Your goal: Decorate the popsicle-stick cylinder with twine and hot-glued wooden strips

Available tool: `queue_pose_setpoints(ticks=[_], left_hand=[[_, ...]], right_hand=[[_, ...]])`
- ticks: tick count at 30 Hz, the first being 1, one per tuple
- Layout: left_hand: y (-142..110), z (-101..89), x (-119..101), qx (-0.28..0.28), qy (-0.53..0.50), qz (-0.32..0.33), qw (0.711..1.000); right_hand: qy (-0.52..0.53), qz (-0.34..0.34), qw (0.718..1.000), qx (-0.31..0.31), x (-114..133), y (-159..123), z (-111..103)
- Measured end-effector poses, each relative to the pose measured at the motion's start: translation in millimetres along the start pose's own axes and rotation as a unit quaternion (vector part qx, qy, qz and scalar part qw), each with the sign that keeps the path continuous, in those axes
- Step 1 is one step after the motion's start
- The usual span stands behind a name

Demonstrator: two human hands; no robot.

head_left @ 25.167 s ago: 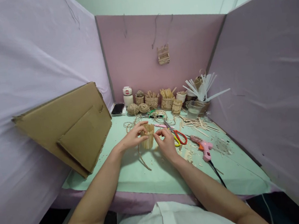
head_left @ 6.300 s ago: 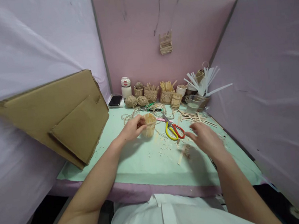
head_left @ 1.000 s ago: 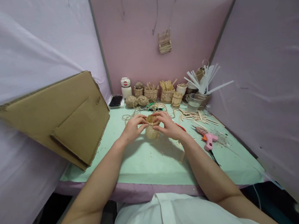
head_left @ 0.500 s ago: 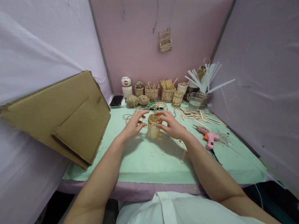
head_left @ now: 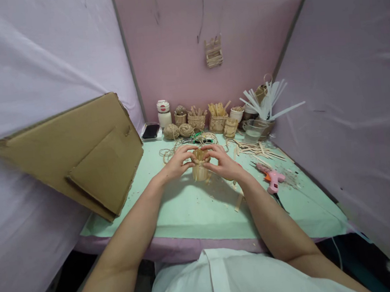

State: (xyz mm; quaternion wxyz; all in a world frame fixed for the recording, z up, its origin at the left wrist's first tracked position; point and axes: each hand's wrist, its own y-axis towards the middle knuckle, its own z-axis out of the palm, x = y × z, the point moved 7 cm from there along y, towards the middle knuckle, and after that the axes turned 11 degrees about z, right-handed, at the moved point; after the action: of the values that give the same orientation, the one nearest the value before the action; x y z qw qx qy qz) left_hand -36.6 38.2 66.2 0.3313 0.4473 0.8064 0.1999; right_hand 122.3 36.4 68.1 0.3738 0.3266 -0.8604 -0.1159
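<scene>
A small round cup of pale wooden sticks [head_left: 200,173], with a band of twine around its upper part, stands upright on the table in front of me. My left hand [head_left: 180,161] grips its left side near the rim, thumb in front and fingers behind. On the opposite side, my right hand [head_left: 219,160] holds the cup the same way. The fingers cover much of the band and rim. Behind my right wrist, a bit of the scissors [head_left: 238,164] shows red; the rest is hidden.
A pink glue gun [head_left: 274,179] lies to the right. Loose twine [head_left: 171,154] and thin wooden sticks [head_left: 259,152] lie farther back. Along the rear stand twine balls [head_left: 171,131], stick-filled baskets [head_left: 218,123] and white glue sticks [head_left: 263,104]. Cardboard [head_left: 88,162] leans at left.
Earlier, twine hung loose from the cup, then my right hand was away at the right. Half a second ago my left hand was off the cup; now it has closed on it again.
</scene>
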Motion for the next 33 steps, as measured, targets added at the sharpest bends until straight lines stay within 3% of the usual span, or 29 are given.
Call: queue_pose_setpoints(ticks=[19,23,26,28,30,31,33], left_hand=[[-0.9,1.9,-4.7,-0.017,-0.044,-0.028,0.998],[-3.4,-1.9,-2.9,-0.045,-0.085,-0.060,0.994],[-7.8,-5.9,3.8,-0.070,-0.118,-0.104,0.985],[-10.7,-10.0,8.1,-0.089,-0.116,-0.127,0.981],[-12.6,-14.0,11.0,-0.106,-0.106,-0.141,0.979],[-12.9,-15.3,11.7,-0.110,-0.101,-0.144,0.978],[-12.6,-16.7,11.7,-0.117,-0.097,-0.145,0.978]], right_hand=[[0.037,0.031,0.998,-0.045,3.7,-0.3,-0.8],[0.041,0.032,0.996,-0.076,5.2,-7.0,-18.6],[0.006,0.054,0.991,-0.126,-2.0,-23.3,-49.2],[-0.023,0.103,0.980,-0.167,-17.8,-40.4,-77.0],[-0.063,0.215,0.952,-0.208,-45.9,-63.8,-108.0],[-0.101,0.293,0.926,-0.216,-62.6,-78.1,-122.1],[-0.186,0.435,0.866,-0.165,-92.8,-107.3,-139.8]])
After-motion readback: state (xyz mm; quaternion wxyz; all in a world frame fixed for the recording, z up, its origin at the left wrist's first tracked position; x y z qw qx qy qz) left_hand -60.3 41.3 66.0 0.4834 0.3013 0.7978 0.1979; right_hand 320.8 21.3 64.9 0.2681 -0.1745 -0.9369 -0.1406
